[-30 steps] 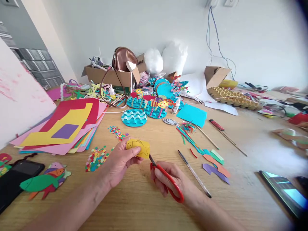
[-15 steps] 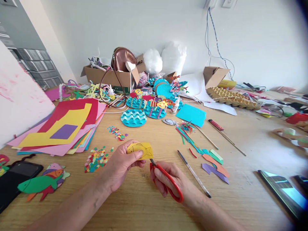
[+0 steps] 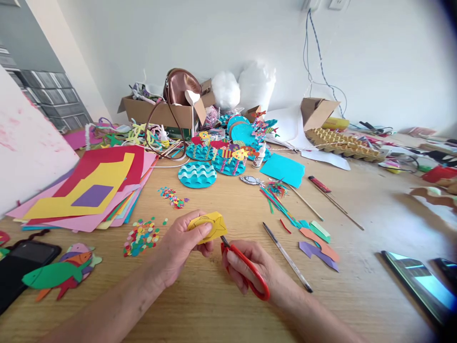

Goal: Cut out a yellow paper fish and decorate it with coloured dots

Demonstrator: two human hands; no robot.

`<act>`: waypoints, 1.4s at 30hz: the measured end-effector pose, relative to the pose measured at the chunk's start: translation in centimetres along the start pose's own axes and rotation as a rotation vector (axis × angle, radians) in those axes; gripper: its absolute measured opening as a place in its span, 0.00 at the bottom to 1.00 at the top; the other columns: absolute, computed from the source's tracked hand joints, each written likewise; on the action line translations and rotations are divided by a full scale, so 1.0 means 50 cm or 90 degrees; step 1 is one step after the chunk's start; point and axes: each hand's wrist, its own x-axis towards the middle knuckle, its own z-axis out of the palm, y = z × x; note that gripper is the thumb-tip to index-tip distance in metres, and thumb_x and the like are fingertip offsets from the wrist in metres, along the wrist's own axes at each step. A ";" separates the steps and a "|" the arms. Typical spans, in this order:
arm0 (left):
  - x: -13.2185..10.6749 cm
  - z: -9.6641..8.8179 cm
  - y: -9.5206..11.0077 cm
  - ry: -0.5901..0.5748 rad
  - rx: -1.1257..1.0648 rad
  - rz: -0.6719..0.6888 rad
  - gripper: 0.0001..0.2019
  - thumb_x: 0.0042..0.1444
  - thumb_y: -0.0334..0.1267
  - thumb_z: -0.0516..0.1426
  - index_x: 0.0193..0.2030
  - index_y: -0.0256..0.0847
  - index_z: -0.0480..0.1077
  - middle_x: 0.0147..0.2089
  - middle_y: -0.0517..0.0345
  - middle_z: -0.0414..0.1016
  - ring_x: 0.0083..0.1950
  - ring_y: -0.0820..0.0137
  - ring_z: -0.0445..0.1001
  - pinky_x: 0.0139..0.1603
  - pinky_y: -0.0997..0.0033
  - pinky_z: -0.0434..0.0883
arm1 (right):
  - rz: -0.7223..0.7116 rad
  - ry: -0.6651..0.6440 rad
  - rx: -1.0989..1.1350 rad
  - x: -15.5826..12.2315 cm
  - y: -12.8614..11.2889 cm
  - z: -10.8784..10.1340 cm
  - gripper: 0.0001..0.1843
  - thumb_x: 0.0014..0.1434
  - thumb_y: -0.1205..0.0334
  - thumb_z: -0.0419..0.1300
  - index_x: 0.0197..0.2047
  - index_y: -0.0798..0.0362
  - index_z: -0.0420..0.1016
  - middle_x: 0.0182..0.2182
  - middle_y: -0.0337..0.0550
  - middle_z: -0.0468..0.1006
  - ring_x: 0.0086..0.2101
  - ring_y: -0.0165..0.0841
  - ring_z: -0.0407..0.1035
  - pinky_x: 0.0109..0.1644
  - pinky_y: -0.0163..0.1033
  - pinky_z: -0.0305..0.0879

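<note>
A small piece of yellow paper (image 3: pixel 216 225) with a fish drawn on it is pinched in my left hand (image 3: pixel 187 237), thumb on top. My right hand (image 3: pixel 250 267) is wrapped round red-handled scissors (image 3: pixel 257 276). The short visible part of the blades lies at the paper's lower right corner; whether they bite into it I cannot tell. Just right of my right hand lies a pen (image 3: pixel 287 257). Left of my left hand is a heap of coloured paper dots (image 3: pixel 142 237). Cut-out paper fish (image 3: pixel 53 275), a green one on top, are stacked at the far left.
Coloured paper sheets (image 3: pixel 89 171) are piled on the left. Teal wavy discs (image 3: pixel 197 175), a glue bottle (image 3: pixel 259 156) and blue paper (image 3: pixel 283 170) stand or lie behind my hands. Paper scraps (image 3: pixel 319 245), a utility knife (image 3: pixel 319 184) and a phone (image 3: pixel 416 281) are on the right.
The yellow paper has tilted slightly, its right end rising, in my left hand. My right hand and the scissors have shifted a little left. The view has moved slightly.
</note>
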 end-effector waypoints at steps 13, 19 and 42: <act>-0.001 0.007 0.005 0.043 0.021 -0.014 0.08 0.48 0.41 0.57 0.29 0.36 0.69 0.24 0.61 0.67 0.24 0.76 0.64 0.25 0.76 0.63 | 0.025 0.010 -0.005 0.003 -0.009 0.006 0.28 0.48 0.35 0.54 0.21 0.54 0.60 0.11 0.30 0.59 0.12 0.21 0.50 0.15 0.29 0.43; -0.002 0.008 0.006 0.031 0.011 -0.017 0.08 0.49 0.40 0.57 0.29 0.36 0.68 0.23 0.62 0.66 0.25 0.76 0.63 0.25 0.77 0.62 | 0.030 0.014 -0.013 0.000 -0.009 0.009 0.26 0.50 0.37 0.53 0.21 0.54 0.59 0.11 0.30 0.58 0.12 0.21 0.49 0.15 0.29 0.42; -0.003 0.011 0.003 -0.002 -0.065 -0.010 0.07 0.49 0.39 0.58 0.28 0.36 0.68 0.23 0.61 0.67 0.25 0.75 0.64 0.26 0.76 0.63 | 0.043 0.044 -0.038 -0.001 -0.017 0.013 0.27 0.49 0.36 0.53 0.21 0.53 0.59 0.10 0.30 0.57 0.12 0.21 0.48 0.15 0.30 0.40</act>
